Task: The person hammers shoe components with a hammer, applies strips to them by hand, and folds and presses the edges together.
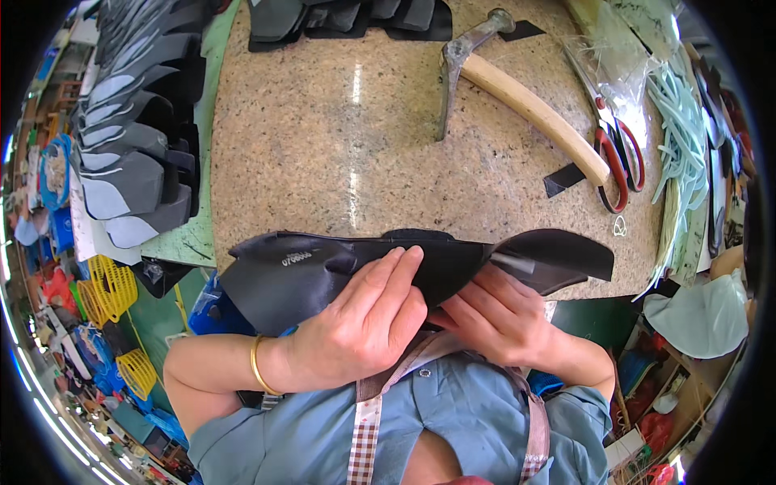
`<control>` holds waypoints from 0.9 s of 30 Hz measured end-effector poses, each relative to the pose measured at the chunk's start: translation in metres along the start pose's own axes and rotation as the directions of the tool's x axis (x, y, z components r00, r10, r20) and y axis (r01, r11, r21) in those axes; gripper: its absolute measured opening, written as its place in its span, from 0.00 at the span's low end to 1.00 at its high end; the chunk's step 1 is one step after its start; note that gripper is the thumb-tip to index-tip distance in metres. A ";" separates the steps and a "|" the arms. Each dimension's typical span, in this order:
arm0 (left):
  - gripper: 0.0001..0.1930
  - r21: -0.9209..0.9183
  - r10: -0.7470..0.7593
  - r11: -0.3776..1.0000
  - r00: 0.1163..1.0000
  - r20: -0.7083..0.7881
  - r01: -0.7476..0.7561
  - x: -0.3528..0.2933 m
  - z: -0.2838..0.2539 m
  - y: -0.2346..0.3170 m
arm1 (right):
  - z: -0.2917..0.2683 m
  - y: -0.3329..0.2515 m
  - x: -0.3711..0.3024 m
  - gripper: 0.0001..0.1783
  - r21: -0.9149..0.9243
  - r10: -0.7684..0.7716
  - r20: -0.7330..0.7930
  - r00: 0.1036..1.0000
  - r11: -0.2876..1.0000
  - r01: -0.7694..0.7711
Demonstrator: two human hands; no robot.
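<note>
Gripping a black, curved, leather-like cut piece (339, 271) close to the chest, at the near edge of a speckled granite slab (323, 145). Left hand (356, 323), gold bangle on wrist, fingers curled over the piece's middle, closed on it. Right hand (497, 315) under the piece's right part, fingers pinching it from below. Further back on slab: wooden-handled hammer with grey metal head (517, 93), lying flat. Just right of it, red-handled scissors (618, 158), near a bundle of pale green strips (683, 137). Far left, fanned stack of grey and black cut pieces (137, 121); more dark pieces at top edge (347, 18).
</note>
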State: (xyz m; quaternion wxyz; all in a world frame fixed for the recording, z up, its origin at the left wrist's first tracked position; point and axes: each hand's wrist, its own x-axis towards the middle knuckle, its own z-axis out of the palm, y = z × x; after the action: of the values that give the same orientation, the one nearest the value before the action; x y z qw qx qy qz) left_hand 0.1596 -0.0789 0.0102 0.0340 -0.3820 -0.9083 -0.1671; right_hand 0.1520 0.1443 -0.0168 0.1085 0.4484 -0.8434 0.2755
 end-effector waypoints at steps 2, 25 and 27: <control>0.19 -0.017 -0.063 0.998 0.996 -0.063 0.062 0.002 0.003 0.005 | -0.022 0.002 -0.009 0.16 -0.080 -0.007 -0.023 1.000 0.997 0.005; 0.22 0.171 0.108 0.980 0.994 -0.008 -0.105 0.014 0.005 0.002 | -0.038 0.005 -0.036 0.17 -0.519 0.173 0.081 0.981 0.848 -0.107; 0.21 0.187 0.119 0.973 0.989 0.091 -0.135 0.014 0.002 0.001 | -0.032 0.000 -0.050 0.17 -0.537 0.225 0.071 0.972 0.830 -0.153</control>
State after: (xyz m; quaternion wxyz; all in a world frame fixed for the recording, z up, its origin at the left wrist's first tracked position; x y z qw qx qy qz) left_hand 0.1503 -0.0676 0.0116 0.0454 -0.4405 -0.8946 -0.0604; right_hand 0.1783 0.1971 -0.0122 0.1439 0.3328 -0.9319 0.0125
